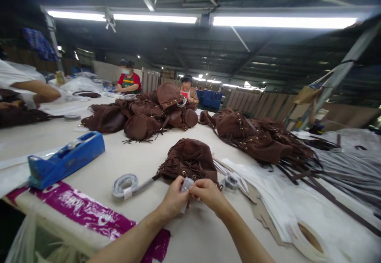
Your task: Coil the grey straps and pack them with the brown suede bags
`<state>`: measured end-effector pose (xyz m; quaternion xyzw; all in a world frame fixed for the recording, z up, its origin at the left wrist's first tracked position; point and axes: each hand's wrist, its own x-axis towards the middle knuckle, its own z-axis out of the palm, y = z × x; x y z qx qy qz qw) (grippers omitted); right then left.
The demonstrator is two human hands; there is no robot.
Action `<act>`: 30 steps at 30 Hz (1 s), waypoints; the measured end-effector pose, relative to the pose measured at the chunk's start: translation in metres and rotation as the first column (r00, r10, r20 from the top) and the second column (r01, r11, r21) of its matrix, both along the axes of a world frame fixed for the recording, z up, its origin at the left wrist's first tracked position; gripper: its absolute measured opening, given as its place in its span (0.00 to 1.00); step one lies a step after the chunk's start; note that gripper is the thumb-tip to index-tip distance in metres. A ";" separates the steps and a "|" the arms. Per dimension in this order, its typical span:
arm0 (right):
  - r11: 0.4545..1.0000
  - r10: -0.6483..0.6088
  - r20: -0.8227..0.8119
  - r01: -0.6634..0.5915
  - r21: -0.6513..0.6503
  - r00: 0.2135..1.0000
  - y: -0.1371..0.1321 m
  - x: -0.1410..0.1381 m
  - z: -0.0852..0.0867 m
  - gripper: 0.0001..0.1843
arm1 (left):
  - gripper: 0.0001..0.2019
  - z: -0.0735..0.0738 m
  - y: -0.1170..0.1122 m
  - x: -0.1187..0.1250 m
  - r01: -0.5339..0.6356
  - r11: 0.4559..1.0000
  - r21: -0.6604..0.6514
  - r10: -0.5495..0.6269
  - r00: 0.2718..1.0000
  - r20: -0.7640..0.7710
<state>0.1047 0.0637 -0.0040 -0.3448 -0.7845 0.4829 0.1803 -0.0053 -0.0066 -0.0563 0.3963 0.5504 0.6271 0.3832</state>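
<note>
Evidently: left hand (175, 194) and right hand (208, 192) both pinch pale wrap (187, 184) just before fringed bag (193, 155), presumably for steadiness | wrap: long axis roughly near-far, far end toward fringed bag | coiled strap (118, 186) left of fringed bag, likely sparing workspace | heap of bags (145, 112) beyond fringed bag

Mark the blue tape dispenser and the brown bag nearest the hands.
Blue tape dispenser (71, 160), head view: on its long side wall.
Brown bag (191, 157), head view: on the middle of its body.
</note>
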 end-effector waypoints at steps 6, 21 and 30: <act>1.000 -0.021 0.070 0.020 0.012 0.997 0.009 -0.008 -0.007 0.09 | 0.11 0.005 -0.002 -0.005 0.071 0.997 -0.035 -0.074 0.995 -0.066; 0.932 -0.042 0.041 0.054 -0.358 0.998 -0.005 0.022 -0.003 0.09 | 0.12 0.011 -0.010 -0.001 0.156 0.980 -0.126 -0.146 0.986 0.085; 0.936 -0.085 0.001 0.080 -0.341 0.996 -0.009 0.028 -0.009 0.05 | 0.11 0.016 -0.013 -0.003 0.243 0.953 -0.181 -0.198 0.951 0.237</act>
